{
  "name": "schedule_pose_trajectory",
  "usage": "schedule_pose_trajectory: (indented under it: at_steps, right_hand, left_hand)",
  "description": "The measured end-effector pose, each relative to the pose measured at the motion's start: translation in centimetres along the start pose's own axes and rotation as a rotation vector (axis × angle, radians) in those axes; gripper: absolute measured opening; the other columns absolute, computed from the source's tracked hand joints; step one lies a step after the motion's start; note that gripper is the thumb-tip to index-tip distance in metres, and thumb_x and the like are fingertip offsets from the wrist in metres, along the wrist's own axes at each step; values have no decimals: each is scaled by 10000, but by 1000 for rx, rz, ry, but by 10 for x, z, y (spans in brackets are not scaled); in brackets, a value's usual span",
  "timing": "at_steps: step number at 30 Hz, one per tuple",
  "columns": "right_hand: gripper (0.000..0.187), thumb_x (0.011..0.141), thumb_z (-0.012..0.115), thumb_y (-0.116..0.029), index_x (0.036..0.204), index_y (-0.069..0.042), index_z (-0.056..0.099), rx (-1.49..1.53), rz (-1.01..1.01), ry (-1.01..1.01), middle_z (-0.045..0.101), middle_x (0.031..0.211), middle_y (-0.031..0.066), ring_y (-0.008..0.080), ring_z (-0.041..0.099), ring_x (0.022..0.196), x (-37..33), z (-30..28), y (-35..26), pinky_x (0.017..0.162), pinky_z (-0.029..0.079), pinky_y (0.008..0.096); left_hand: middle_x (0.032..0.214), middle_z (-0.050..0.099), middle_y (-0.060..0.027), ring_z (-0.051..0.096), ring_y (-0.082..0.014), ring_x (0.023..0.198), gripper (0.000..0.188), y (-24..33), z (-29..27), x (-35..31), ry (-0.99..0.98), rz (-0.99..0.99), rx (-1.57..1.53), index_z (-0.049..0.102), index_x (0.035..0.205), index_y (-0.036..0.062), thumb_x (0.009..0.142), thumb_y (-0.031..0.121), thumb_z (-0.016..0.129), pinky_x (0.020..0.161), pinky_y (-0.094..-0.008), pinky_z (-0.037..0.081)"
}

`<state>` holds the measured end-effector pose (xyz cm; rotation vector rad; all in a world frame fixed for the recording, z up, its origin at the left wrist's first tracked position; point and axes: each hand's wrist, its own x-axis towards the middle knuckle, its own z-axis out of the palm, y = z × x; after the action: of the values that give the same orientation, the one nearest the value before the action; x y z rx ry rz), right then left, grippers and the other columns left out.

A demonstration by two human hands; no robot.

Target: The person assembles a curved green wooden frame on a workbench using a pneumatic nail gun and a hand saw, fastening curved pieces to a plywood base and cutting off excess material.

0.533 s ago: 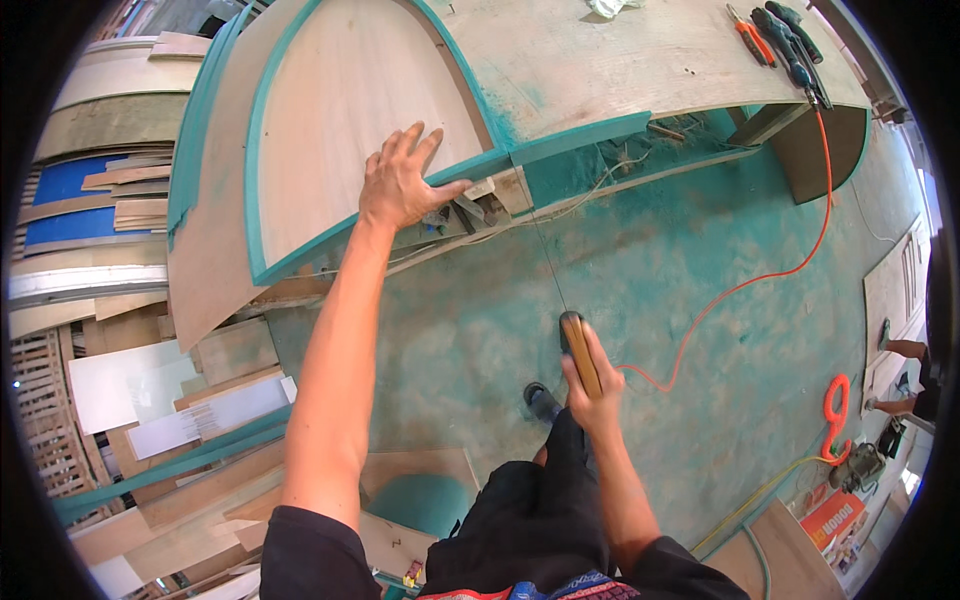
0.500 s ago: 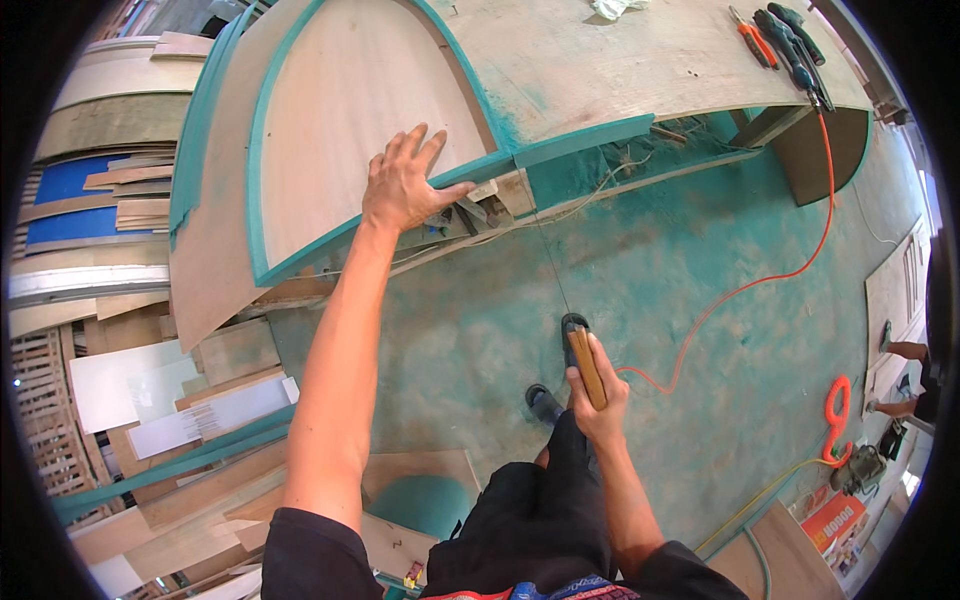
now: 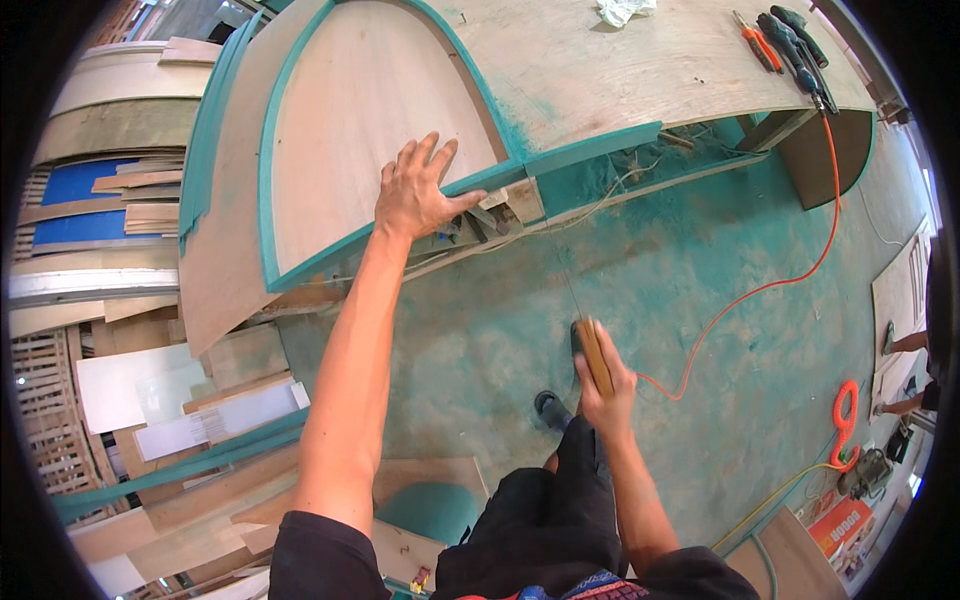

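Observation:
My left hand (image 3: 416, 190) rests with spread fingers on an arched wooden panel (image 3: 350, 120) edged with a teal rim (image 3: 268, 210). Its thumb reaches over the straight near rim, and nothing is gripped in it. In my right hand (image 3: 608, 385), low and to the right above the floor, a narrow brown wooden block (image 3: 594, 358) is held upright between thumb and fingers. The block is well apart from the panel. Its far face is hidden.
Orange-handled pliers (image 3: 760, 45) and a dark air tool (image 3: 795, 50) lie on the plywood top at the far right. A red hose (image 3: 750, 288) trails across the teal-stained floor (image 3: 480, 330). Stacked boards (image 3: 215, 480) fill the left. Another person's legs (image 3: 908, 343) show at the right edge.
The view has shifted slightly, so the bench sits a little farther right. My left hand stays on the panel, and my right hand still holds the block, now turned slightly.

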<state>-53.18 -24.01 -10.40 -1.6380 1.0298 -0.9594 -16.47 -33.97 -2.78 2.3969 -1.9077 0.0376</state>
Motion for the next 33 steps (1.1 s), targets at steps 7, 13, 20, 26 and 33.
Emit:
schedule_pose_trajectory:
  at_steps: [7,13,20,26,33]
  right_hand:
    - [569,906,723,-16,1451,-35,561,77,32,23,659,1356,210,283,691,1207,76,43,1,970,529,326]
    - [585,885,737,15,1440,9,554,29,-5,-1,660,1372,186,264,697,1199,-13,5,27,958,536,315]
    - [577,898,731,0,1446,1,551,75,86,-20,680,1340,178,264,716,1159,62,42,21,927,547,313]
    - [573,916,720,-23,1460,-12,542,0,42,-1,679,1340,179,303,721,1139,-13,3,14,929,550,327]
    - [566,930,735,-63,1469,-93,567,146,-18,60,689,1328,171,292,733,1106,69,48,12,894,556,326]
  left_hand:
    - [1565,472,-157,402,-373,1466,954,2,-2,3,22,8,-28,580,1461,158,752,781,711,1163,-591,344]
    - [1567,467,-162,403,-373,1465,944,0,1,1,24,16,14,577,1464,163,762,780,706,1157,-582,356]
    - [1565,468,-155,411,-353,1461,937,-1,1,2,46,24,1,578,1464,177,756,775,715,1158,-567,359]
    - [1557,478,-151,421,-348,1453,941,0,1,2,47,26,28,578,1461,162,760,775,714,1155,-565,363]
    - [1464,532,-126,488,-343,1359,927,4,-4,-1,200,51,-153,598,1428,133,754,752,745,1101,-519,404]
